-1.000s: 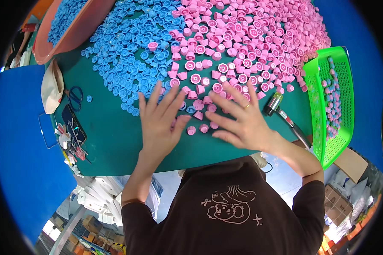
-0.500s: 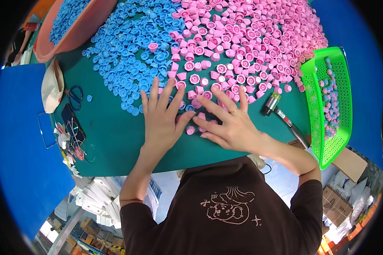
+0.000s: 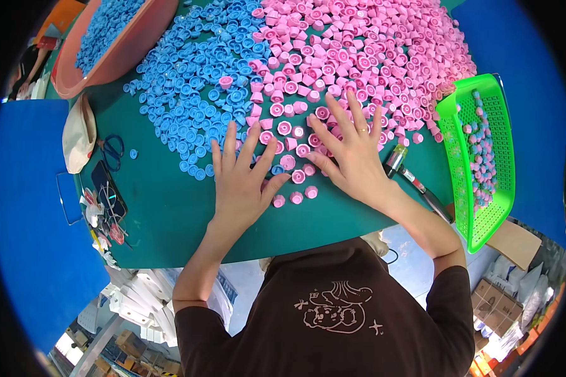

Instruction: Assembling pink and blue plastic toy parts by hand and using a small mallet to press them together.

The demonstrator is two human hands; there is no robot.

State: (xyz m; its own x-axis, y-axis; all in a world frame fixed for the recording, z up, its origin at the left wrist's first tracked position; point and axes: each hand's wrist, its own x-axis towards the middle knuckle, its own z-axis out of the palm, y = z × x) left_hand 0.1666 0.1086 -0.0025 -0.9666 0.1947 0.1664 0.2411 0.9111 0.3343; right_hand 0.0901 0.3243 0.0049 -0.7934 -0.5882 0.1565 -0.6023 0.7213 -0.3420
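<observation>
My left hand lies spread at the near edge of the blue plastic caps, its thumb close to a few loose pink cups. My right hand rests with fingers apart on the lower part of the pink plastic cups. Neither hand grips anything. Between the thumbs sit several pink cups, some with the hollow side up, and a blue cap beside the left hand. What lies under the palms is hidden.
A green table carries it all. To the right are a small mallet and a green basket holding pink-and-blue pieces. At left stand a salmon tub of blue caps, a cloth pouch, scissors and a phone.
My right hand has moved away from the left, up and to the right onto the pink cups. The loose cups between the hands show more. My left hand has barely shifted.
</observation>
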